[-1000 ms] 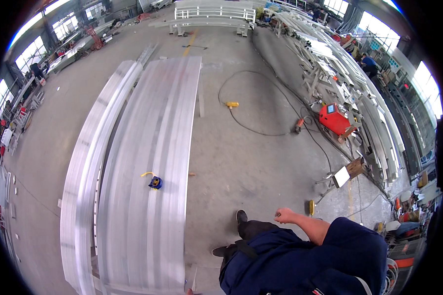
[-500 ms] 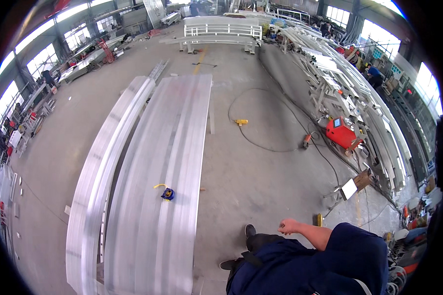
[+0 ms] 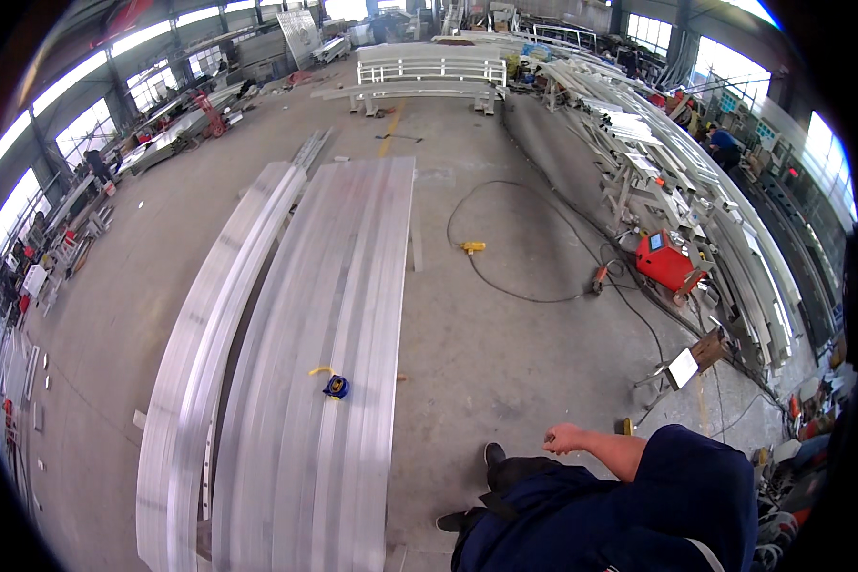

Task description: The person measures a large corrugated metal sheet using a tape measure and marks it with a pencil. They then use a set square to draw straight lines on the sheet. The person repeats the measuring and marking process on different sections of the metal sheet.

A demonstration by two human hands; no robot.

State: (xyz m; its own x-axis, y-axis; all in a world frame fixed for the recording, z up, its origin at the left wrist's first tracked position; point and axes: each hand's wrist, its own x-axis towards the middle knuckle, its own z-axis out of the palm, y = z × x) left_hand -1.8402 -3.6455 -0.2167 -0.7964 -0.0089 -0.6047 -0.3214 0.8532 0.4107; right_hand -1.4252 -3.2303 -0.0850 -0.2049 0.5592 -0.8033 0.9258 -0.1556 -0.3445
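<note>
My right hand hangs over the concrete floor beside my dark-clothed body, fingers curled closed. Something small and dark may show at the fingertips, too small to make out. My left hand is out of view. To the left stretches a long, wide, ribbed silvery metal panel. On it rests a blue tape measure, with a short piece of yellow blade out beside it; no hand touches it. A narrower bundle of long metal profiles runs along the panel's far left side.
Cable loops over the floor on the right, with a yellow connector on it. A red machine stands by racks of long metal profiles. A small stand with a white plate is nearer. White metal frames stand ahead.
The view has shifted slightly, so the panel and tape measure appear a little lower and further right. My right hand stays closed at my side.
</note>
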